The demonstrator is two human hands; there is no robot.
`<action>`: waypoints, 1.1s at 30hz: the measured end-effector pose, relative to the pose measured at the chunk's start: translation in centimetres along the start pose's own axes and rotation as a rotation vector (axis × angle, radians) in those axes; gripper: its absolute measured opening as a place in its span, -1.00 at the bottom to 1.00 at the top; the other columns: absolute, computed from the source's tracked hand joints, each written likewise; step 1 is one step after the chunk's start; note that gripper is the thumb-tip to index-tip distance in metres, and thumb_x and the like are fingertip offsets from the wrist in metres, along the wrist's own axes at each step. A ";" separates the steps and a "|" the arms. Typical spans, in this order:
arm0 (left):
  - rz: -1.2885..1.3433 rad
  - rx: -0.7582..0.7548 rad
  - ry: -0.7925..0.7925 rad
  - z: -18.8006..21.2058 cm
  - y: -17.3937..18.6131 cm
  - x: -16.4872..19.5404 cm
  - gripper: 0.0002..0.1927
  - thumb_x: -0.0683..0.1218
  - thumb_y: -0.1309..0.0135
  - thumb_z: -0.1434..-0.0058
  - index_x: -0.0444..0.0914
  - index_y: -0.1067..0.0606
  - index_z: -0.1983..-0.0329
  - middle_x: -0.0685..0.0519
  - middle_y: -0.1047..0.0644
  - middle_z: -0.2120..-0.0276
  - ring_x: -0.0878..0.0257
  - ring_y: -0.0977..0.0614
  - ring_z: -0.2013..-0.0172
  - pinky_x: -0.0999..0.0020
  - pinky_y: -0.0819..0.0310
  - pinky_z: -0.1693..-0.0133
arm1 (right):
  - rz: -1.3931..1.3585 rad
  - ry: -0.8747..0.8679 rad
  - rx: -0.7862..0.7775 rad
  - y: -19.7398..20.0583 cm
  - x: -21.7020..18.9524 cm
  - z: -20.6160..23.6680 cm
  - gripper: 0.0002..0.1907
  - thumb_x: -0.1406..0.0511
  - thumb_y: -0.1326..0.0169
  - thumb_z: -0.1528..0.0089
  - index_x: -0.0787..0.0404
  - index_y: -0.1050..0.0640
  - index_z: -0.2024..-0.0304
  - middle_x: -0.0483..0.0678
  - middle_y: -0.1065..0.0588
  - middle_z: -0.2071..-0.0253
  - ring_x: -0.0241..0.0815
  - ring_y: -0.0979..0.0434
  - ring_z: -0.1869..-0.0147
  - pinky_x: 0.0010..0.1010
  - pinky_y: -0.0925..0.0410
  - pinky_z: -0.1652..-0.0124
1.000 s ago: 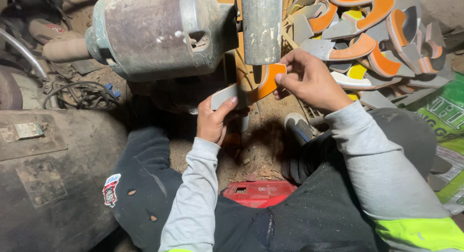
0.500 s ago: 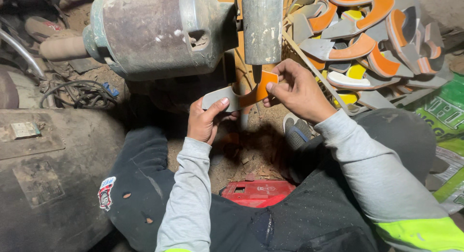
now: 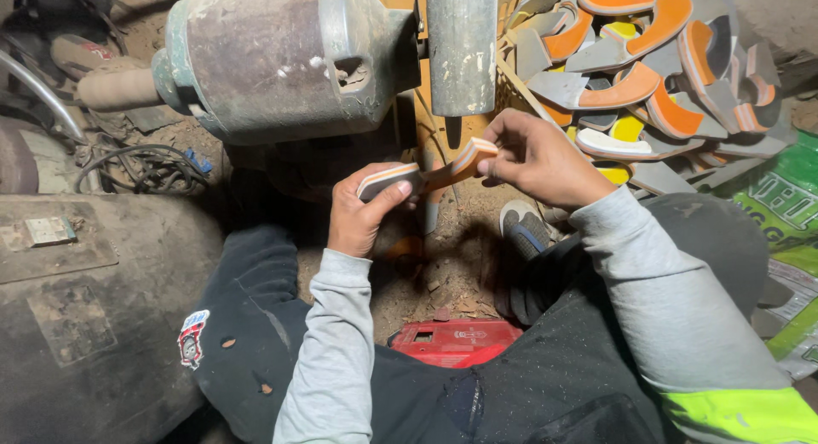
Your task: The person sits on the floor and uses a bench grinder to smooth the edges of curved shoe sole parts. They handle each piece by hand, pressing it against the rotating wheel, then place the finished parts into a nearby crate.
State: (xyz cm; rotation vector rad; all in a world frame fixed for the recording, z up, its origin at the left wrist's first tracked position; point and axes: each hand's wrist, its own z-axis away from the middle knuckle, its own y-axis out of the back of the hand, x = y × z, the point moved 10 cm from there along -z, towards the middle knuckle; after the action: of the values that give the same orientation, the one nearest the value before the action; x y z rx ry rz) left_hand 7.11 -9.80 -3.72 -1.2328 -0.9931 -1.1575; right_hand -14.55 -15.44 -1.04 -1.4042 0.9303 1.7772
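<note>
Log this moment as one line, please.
left hand: grips grey end of curved sole piece | right hand: pinches its orange end | piece: below grinder drum | pile of sole pieces: right

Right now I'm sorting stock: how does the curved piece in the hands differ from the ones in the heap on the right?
The curved grey-and-orange layered piece is held edge-up by both hands, alone under the grey grinding wheel. The heaped curved pieces lie flat, overlapping; some show yellow. Both share the curved shape and orange colour.
</note>
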 end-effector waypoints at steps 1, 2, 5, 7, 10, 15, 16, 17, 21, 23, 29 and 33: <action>0.070 0.028 0.013 -0.2 -0.1 -0.4 -0.69 -0.17 -0.25 -0.22 -0.44 -0.58 0.01 -0.01 -0.65 0.25 0.31 -0.66 0.29 0.43 -0.61 0.18 | -0.017 -0.013 0.022 0.4 0.1 -0.1 -0.79 0.43 -0.16 -0.27 0.35 -0.42 0.10 -0.03 -0.55 0.29 -0.30 -0.62 0.25 -0.49 -0.48 0.25; 0.140 0.057 0.025 -0.6 -0.3 -0.8 -0.69 -0.17 -0.25 -0.22 -0.43 -0.58 0.02 0.00 -0.65 0.24 0.31 -0.66 0.28 0.41 -0.61 0.19 | -0.035 -0.025 0.043 0.7 0.2 -0.1 -0.79 0.43 -0.13 -0.29 0.34 -0.41 0.08 -0.01 -0.55 0.30 -0.28 -0.63 0.27 -0.48 -0.49 0.26; 0.321 0.126 0.133 -1.3 -0.2 -2.7 -0.71 -0.16 -0.24 -0.20 -0.40 -0.56 0.04 0.00 -0.64 0.27 0.28 -0.67 0.31 0.34 -0.63 0.27 | -0.127 -0.015 0.089 1.0 0.2 -0.4 -0.77 0.43 -0.08 -0.30 0.34 -0.34 0.05 0.01 -0.55 0.29 -0.24 -0.66 0.29 -0.44 -0.55 0.26; 0.373 0.138 0.180 -1.4 -0.1 -3.6 -0.72 -0.15 -0.23 -0.21 -0.40 -0.55 0.07 -0.03 -0.63 0.29 0.23 -0.67 0.36 0.31 -0.62 0.33 | -0.181 -0.003 0.095 0.6 0.3 -0.4 -0.76 0.43 -0.07 -0.31 0.35 -0.32 0.04 0.01 -0.55 0.28 -0.22 -0.67 0.28 -0.43 -0.56 0.25; 0.357 0.114 0.172 -1.6 0.6 -3.8 -0.72 -0.14 -0.23 -0.22 -0.44 -0.56 0.09 -0.11 -0.64 0.33 0.15 -0.67 0.43 0.30 -0.58 0.41 | -0.224 0.004 0.079 -0.6 0.7 -0.5 -0.77 0.44 -0.07 -0.31 0.36 -0.31 0.05 0.03 -0.55 0.28 -0.21 -0.66 0.28 -0.43 -0.56 0.25; 0.361 0.099 0.222 -1.1 1.4 -4.6 -0.71 -0.14 -0.21 -0.23 -0.47 -0.55 0.09 -0.15 -0.63 0.34 0.13 -0.66 0.46 0.31 -0.54 0.43 | -0.202 -0.011 0.079 -1.6 1.1 -0.1 -0.80 0.45 -0.08 -0.31 0.36 -0.33 0.09 0.04 -0.55 0.30 -0.21 -0.67 0.29 -0.43 -0.55 0.28; 0.356 0.100 0.237 -0.9 1.5 -4.7 -0.71 -0.14 -0.20 -0.22 -0.46 -0.55 0.09 -0.14 -0.63 0.34 0.14 -0.66 0.46 0.31 -0.55 0.43 | -0.162 -0.052 0.074 -1.6 1.4 0.1 -0.79 0.44 -0.10 -0.29 0.35 -0.34 0.10 0.03 -0.55 0.32 -0.22 -0.67 0.30 -0.44 -0.54 0.29; 0.350 0.099 0.252 -0.7 1.6 -4.7 -0.70 -0.14 -0.19 -0.20 -0.45 -0.55 0.09 -0.14 -0.63 0.34 0.14 -0.66 0.46 0.31 -0.56 0.42 | -0.122 -0.093 0.071 -1.6 1.7 0.3 -0.79 0.43 -0.11 -0.28 0.35 -0.35 0.11 0.02 -0.55 0.34 -0.23 -0.68 0.31 -0.44 -0.53 0.31; 0.216 0.058 0.239 0.4 1.1 -3.8 -0.71 -0.17 -0.16 -0.18 -0.43 -0.57 0.06 -0.07 -0.66 0.35 0.16 -0.67 0.43 0.33 -0.57 0.36 | 0.331 0.055 -0.013 -0.9 -0.1 0.5 -0.78 0.43 -0.27 -0.21 0.33 -0.50 0.16 -0.03 -0.56 0.30 -0.21 -0.58 0.19 -0.44 -0.45 0.19; -0.189 0.009 -0.065 0.7 -0.1 -0.2 -0.73 -0.23 -0.22 -0.21 -0.40 -0.60 0.03 -0.08 -0.67 0.24 0.11 -0.66 0.26 0.33 -0.55 0.15 | 0.212 -0.061 -0.034 -0.1 1.0 0.5 -0.79 0.42 -0.20 -0.22 0.29 -0.48 0.13 -0.08 -0.57 0.28 -0.28 -0.62 0.17 -0.48 -0.48 0.17; -0.653 0.105 -0.559 5.0 -5.9 6.1 -0.62 -0.31 -0.24 -0.03 -0.35 -0.46 0.06 -0.14 -0.53 0.03 -0.03 -0.64 0.03 0.25 -0.54 -0.04 | 0.041 0.083 0.030 1.9 -0.3 0.7 -0.66 0.53 -0.08 -0.19 0.30 -0.39 -0.01 -0.09 -0.47 0.08 -0.37 -0.56 -0.04 -0.55 -0.43 0.01; -0.695 0.115 -0.543 5.4 -7.6 6.7 -0.65 -0.31 -0.25 -0.05 -0.31 -0.43 0.12 -0.17 -0.48 0.02 -0.09 -0.61 0.04 0.22 -0.53 0.02 | 0.000 0.057 0.067 2.5 0.0 0.8 -0.63 0.55 -0.03 -0.22 0.31 -0.34 -0.06 -0.09 -0.47 0.09 -0.36 -0.57 -0.02 -0.56 -0.42 0.03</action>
State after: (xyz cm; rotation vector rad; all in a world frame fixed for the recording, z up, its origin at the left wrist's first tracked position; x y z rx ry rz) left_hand 1.01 -4.91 4.71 -1.1613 -1.9775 -1.2739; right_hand -17.07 -16.08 -0.58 -1.4185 1.0098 1.6980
